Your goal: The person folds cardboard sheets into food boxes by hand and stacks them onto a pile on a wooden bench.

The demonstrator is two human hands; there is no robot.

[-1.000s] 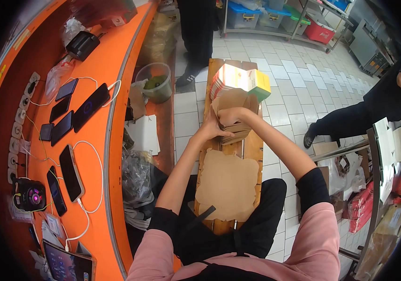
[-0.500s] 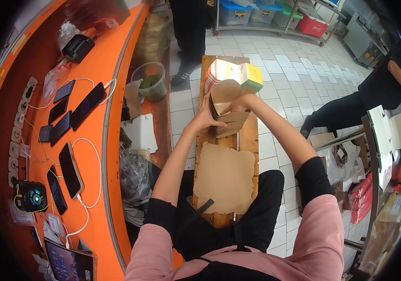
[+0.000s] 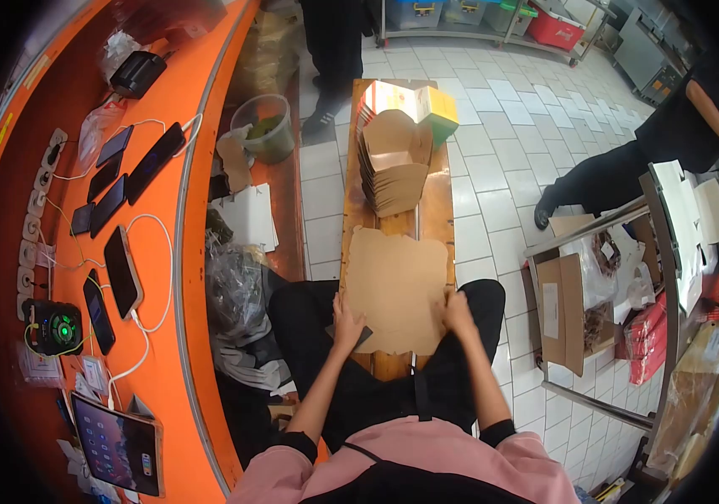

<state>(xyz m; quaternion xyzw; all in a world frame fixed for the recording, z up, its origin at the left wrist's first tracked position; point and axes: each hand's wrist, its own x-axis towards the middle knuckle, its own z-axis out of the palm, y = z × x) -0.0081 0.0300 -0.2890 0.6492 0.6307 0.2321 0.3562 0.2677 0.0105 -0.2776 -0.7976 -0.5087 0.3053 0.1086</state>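
Note:
A flat brown cardboard box blank (image 3: 397,281) with notched edges lies on the wooden bench between the knees; I cannot tell how many lie beneath it. At its left edge rests my left hand (image 3: 347,322), fingers apart and touching the card. My right hand (image 3: 458,316) is closed at the right edge, thumb side on the card, its fingertips partly hidden. Beyond the blank stands a nested stack of folded brown cardboard boxes (image 3: 399,181), untouched by either hand.
Behind the stack are red-and-white cartons (image 3: 389,99) and a yellow-green carton (image 3: 437,111). An orange counter (image 3: 153,294) with several charging phones runs along the left. A metal rack (image 3: 599,399) with boxes stands right. Two people in dark clothes are nearby, and a bucket (image 3: 264,126) sits left.
Both hands have left the folded box stack and come back toward my body, to the flat blank's sides. The stack now stands by itself against the cartons.

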